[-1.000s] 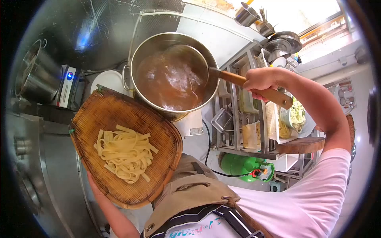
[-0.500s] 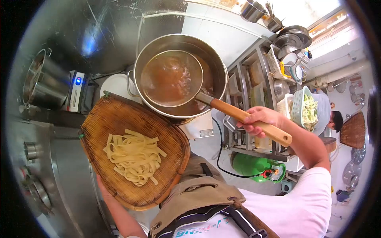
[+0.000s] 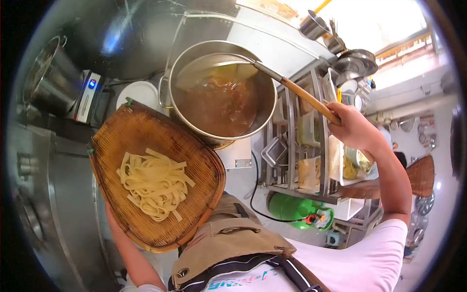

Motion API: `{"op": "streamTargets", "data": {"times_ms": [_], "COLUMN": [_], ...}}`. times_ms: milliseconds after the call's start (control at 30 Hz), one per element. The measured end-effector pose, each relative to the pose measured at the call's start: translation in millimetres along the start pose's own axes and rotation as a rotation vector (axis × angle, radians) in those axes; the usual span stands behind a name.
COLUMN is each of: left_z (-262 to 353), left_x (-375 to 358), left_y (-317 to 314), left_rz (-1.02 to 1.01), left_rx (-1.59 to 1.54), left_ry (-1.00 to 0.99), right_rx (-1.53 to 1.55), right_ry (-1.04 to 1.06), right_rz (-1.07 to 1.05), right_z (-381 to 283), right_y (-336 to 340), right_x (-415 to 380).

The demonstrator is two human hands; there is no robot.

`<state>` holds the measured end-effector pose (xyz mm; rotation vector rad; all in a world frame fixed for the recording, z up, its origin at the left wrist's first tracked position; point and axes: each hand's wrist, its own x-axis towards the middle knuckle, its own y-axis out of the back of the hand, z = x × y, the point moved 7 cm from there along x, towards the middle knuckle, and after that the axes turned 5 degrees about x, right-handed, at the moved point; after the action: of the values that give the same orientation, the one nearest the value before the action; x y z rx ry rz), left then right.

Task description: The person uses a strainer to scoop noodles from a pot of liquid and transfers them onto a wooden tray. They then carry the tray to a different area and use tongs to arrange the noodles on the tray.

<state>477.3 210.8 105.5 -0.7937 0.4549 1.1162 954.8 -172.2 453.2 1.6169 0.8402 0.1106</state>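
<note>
Gripping hand: my right hand [image 3: 357, 125] wraps its fingers close together round the wooden handle [image 3: 306, 100], pinching it near the end.
Scoop bowl [image 3: 245, 73]: left of my right fingers and farther off, tilted inside the stockpot [image 3: 265, 92] near its far wall (whether it is mesh or solid, I cannot tell).
Brown liquid [image 3: 219, 112]: in the stockpot, left of my right fingers.
Supporting hand: my left hand [image 3: 112, 219] is under the left edge of the bamboo tray [image 3: 119, 134]; the fingers are hidden, so I cannot tell whether they are spread or pressed together.
Flat noodles [image 3: 154, 184]: in a loose tangle on the bamboo tray, to the right of my left fingers and well apart from my right ones.
White plate [image 3: 138, 95]: farther off than my left fingers, beyond the tray, beside the stockpot.
Green gas cylinder [image 3: 287, 205]: below my right fingers, towards my body.
</note>
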Motion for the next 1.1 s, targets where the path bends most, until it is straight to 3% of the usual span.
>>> {"op": "streamTargets", "data": {"times_ms": [133, 367, 467, 567, 667, 833, 900, 1100], "left_z": [1, -4, -3, -5, -6, -4, -5, -5], "left_x": [0, -2, 1, 2, 5, 6, 5, -1], "left_y": [3, 13, 14, 16, 15, 11, 11, 15], "left_rz": [0.015, 0.045, 0.058, 0.076, 0.083, 0.074, 0.075, 0.123], "left_rx": [-0.016, -0.045, -0.041, -0.044, -0.038, -0.025, -0.03, -0.054], "left_ry": [0.009, 0.029, 0.037, 0.046, 0.045, 0.035, 0.036, 0.036], "right_rx": [-0.228, -0.443, -0.454, -0.545, -0.652, -1.039, -0.986, -0.529], "right_ry": [0.153, 0.293, 0.105, 0.142, 0.028, 0.212, 0.368, 0.202], "right_rz": [0.101, 0.19, 0.007, -0.071, -0.168, -0.217, -0.223, 0.038], "right_z": [-24, -28, -39, -24, -26, -73, -88, -77], "right_y": [0, -63, -92, -88, -62, -24, -1, 46], "right_x": [27, 126, 172, 162, 140, 126, 121, 88]}}
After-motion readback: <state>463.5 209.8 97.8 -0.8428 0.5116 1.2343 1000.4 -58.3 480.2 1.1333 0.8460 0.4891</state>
